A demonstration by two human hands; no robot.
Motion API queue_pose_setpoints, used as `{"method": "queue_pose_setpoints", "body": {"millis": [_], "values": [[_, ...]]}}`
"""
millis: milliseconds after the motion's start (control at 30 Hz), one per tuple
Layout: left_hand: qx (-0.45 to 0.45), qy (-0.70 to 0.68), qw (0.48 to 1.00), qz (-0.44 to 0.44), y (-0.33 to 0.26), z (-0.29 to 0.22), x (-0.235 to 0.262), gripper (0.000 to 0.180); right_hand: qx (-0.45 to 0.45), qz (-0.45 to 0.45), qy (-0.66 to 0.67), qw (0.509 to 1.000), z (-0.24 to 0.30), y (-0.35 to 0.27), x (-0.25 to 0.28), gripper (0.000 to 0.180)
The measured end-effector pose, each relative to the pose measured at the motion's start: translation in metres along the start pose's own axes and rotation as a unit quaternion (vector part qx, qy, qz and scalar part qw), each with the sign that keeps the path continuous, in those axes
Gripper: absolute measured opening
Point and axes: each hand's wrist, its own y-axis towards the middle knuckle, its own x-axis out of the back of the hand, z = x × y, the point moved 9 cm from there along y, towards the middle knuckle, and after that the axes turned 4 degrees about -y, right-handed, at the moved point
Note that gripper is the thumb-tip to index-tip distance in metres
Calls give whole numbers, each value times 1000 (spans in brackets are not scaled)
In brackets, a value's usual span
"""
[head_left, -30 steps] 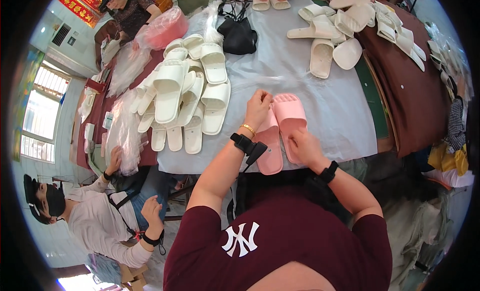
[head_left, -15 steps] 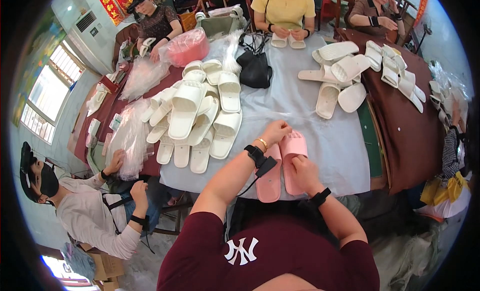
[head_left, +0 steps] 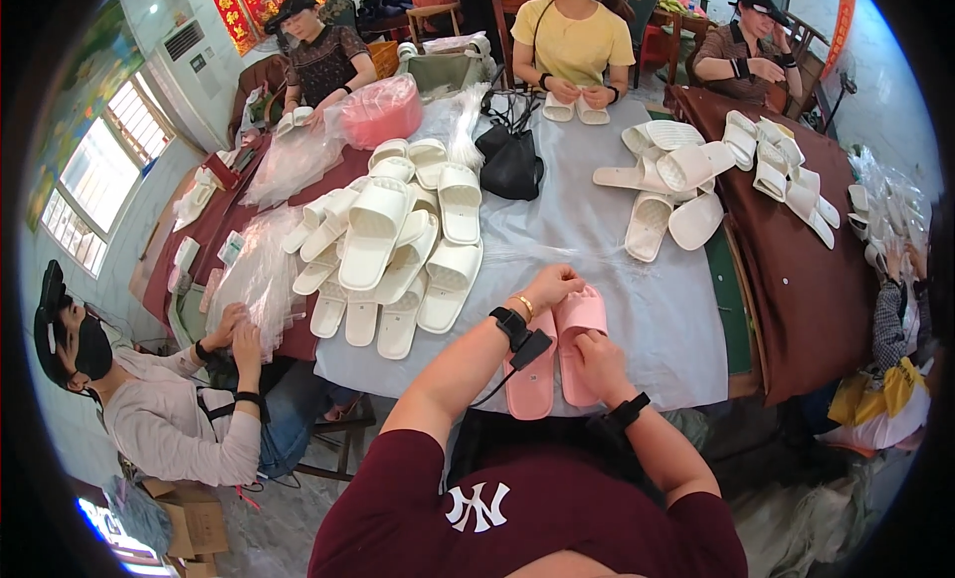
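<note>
- A pair of pink slippers (head_left: 530, 384) lies at the near edge of the desk (head_left: 517, 245), side by side and directly in front of the person, on a pale sheet.
- The left hand (head_left: 553, 286) is at the far end of the right slipper (head_left: 577, 324), its fingertips bunched narrow; whether they pinch the slipper's edge is hard to tell from this angle.
- The right hand (head_left: 601, 367) is over the nearer part of that same slipper, just behind its strap, with the fingers curled inward; I cannot tell how firmly it grips.
- The left slipper (head_left: 527, 394) lies below the left hand, partly hidden behind the left wrist and the black device (head_left: 512, 327) strapped there.
- A heap of white slippers (head_left: 373, 240) sits to the left of both hands, apart from the pink pair.
- More white slippers (head_left: 665, 170) lie farther off to the right.
- A black bag (head_left: 512, 165) rests beyond the left hand, near the heap.
- Across the desk, a person in a yellow top (head_left: 572, 43) has both hands on a white pair (head_left: 575, 110).
</note>
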Motion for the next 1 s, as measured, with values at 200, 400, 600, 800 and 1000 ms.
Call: {"method": "queue_pose_setpoints", "body": {"millis": [200,400,600,800,1000], "values": [[-89,8,992,-88,-7,-9,19,17,18,-38,105,994,18,4,22,11],[-169,58,973,-145,-55,-46,28,19,-93,-141,181,969,-12,31,41,24],[-187,12,970,-155,-79,-40,25,19,-39,-116,249,961,-15,70,9,23],[-139,-25,978,-156,-79,-16,26,18,-80,-68,300,948,-26,68,-25,15],[-146,-39,975,-165,-80,-16,26,19,-105,-55,349,930,-27,68,-26,12]]}}
